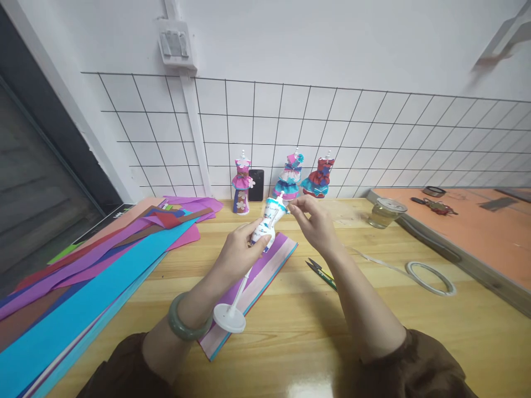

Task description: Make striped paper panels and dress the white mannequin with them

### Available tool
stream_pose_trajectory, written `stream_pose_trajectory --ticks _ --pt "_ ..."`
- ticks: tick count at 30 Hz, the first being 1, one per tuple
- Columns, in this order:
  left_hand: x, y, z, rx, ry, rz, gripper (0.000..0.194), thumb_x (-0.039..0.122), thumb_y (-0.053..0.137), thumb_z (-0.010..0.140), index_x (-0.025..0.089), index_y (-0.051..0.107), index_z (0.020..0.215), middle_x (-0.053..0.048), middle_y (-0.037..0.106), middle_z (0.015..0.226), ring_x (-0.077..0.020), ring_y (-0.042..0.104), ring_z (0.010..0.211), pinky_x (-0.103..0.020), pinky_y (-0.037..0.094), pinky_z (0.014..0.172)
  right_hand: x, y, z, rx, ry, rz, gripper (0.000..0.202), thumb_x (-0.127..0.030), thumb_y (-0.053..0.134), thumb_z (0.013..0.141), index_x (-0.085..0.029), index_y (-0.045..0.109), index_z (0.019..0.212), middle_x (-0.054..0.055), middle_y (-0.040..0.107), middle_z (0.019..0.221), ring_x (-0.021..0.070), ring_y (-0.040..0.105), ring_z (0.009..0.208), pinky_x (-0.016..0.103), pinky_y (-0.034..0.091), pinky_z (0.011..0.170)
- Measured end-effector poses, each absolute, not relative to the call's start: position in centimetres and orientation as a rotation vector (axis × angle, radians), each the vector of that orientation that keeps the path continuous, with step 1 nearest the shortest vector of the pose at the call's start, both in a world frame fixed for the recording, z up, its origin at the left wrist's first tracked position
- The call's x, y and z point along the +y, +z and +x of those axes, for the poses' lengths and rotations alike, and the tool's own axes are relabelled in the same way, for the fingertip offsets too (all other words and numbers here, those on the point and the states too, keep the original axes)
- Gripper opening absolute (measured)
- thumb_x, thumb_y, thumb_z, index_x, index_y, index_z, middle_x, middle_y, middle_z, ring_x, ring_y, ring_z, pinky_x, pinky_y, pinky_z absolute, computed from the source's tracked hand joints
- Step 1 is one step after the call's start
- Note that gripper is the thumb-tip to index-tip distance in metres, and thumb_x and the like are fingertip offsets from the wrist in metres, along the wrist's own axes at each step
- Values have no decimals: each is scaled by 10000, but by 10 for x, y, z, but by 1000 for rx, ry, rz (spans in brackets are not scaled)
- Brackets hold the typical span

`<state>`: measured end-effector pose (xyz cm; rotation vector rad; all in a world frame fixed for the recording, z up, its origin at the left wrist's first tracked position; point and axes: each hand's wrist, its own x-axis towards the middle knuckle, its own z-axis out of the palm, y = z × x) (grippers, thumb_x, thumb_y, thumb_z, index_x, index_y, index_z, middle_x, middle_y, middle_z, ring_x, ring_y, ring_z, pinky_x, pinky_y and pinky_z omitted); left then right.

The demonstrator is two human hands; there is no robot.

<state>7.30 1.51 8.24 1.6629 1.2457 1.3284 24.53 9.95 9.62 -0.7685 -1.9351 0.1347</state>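
Note:
My left hand (238, 249) is wrapped around the waist and hips of a small white dress form (271, 214), which tilts to the right. Blue trim (277, 203) runs around its chest, and its white round base (229, 318) hangs down by my left wrist. At the trim's right end, the fingertips of my right hand (313, 218) are pinched together. Whatever they hold is too small to make out. Folded purple and pink crepe paper (269, 271) lies below the form. Thread snips (318, 270) rest on the table under my right forearm.
Three dressed forms, pink (241, 185), blue-pink (289, 176) and red (319, 176), stand by the wall with a dark phone (256, 186). Coloured paper sheets (124, 276) spread at left. A tape roll (431, 279) and a lidded glass jar (384, 214) are at right.

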Motion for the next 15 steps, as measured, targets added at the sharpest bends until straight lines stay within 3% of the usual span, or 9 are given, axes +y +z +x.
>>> stream_pose_trajectory --ticks 6,11,15 --pt "14 84 75 1253 1385 1688 406 274 555 768 203 561 1168 -63 643 948 -172 567 806 -272 454 671 96 96 241 -2042 -37 -723 99 -219 431 871 -216 529 880 67 557 870 185 524 797 335 431 722" --pt "15 82 75 1268 1328 1712 402 322 514 798 203 546 1181 -37 636 884 -141 552 720 -254 443 636 100 90 236 -2098 -257 -822 132 -213 373 886 -202 502 860 81 553 841 209 491 782 348 385 680" --pt "15 81 74 1262 1297 1701 413 341 497 807 198 529 1193 -32 628 870 -132 546 693 -241 434 594 110 84 240 -2023 -202 -889 164 -231 330 896 -197 484 851 72 538 812 201 485 745 334 378 653"
